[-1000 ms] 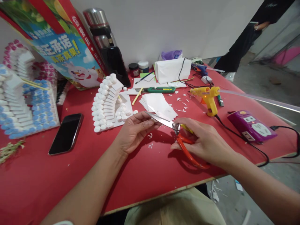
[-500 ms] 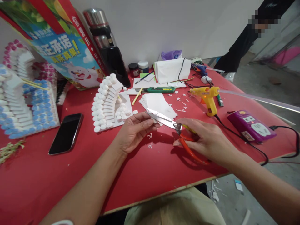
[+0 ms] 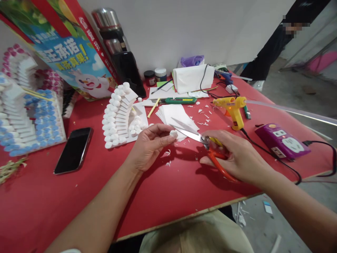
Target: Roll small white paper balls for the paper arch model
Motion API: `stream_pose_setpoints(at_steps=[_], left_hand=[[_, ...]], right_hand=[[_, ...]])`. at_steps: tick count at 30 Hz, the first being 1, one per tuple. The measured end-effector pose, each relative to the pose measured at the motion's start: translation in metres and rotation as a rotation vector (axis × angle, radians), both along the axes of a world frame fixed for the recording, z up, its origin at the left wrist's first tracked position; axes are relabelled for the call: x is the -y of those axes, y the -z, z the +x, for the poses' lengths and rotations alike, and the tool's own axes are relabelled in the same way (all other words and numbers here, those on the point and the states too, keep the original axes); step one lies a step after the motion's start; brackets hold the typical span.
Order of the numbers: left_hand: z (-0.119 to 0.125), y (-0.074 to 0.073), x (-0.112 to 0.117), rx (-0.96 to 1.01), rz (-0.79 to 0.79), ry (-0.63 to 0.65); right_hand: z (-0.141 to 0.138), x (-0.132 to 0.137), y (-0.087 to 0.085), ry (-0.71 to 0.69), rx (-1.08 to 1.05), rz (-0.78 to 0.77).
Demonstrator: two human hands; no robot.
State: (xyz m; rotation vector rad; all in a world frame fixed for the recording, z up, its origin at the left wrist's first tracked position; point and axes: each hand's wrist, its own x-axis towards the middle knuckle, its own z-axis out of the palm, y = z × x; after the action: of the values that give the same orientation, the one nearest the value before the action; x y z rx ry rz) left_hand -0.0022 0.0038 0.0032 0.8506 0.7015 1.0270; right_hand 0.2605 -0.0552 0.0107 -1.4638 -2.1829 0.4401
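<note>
My left hand point(image 3: 150, 144) pinches a small white foam piece point(image 3: 173, 133) between thumb and fingertips, just above the red table point(image 3: 163, 186). My right hand point(image 3: 234, 156) grips the orange-handled scissors point(image 3: 207, 146). Their blades are parted and point left at the foam piece. White foam scraps point(image 3: 167, 154) lie on the table under my hands. A stack of white foam sheets point(image 3: 176, 116) lies just behind the blades. A white foam staircase model point(image 3: 119, 114) edged with round white beads stands to the left of my left hand.
A black phone point(image 3: 73, 150) lies at the left. A yellow glue gun point(image 3: 233, 108) and a purple power strip point(image 3: 283, 141) sit at the right, with cables. Blue- and pink-beaded foam models point(image 3: 28, 116), a green utility knife point(image 3: 181, 101), paint jars and a thermos stand behind. A person stands at the far right.
The scissors' blades have opened and drawn back to the right. The white foam piece now shows at my left fingertips, which have turned slightly upward.
</note>
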Motion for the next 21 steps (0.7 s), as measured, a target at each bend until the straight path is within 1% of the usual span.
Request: stream_pose_setpoints(at_steps=[3, 6, 14, 21], left_hand=[[-0.0003, 0.0007, -0.0008, 0.022, -0.002, 0.004], [-0.002, 0.0018, -0.0009, 0.032, -0.027, 0.013], [-0.0021, 0.0018, 0.0, 0.037, -0.035, 0.031], [-0.001, 0.0016, 0.0012, -0.001, -0.025, 0.005]], right_hand=[[-0.0041, 0.001, 0.002, -0.033, 0.048, 0.064], [-0.0062, 0.0004, 0.0031, -0.036, 0.063, 0.104], [-0.0053, -0.0014, 0.0032, -0.056, 0.042, 0.082], [-0.0054, 0.0003, 0.0042, -0.066, 0.044, 0.055]])
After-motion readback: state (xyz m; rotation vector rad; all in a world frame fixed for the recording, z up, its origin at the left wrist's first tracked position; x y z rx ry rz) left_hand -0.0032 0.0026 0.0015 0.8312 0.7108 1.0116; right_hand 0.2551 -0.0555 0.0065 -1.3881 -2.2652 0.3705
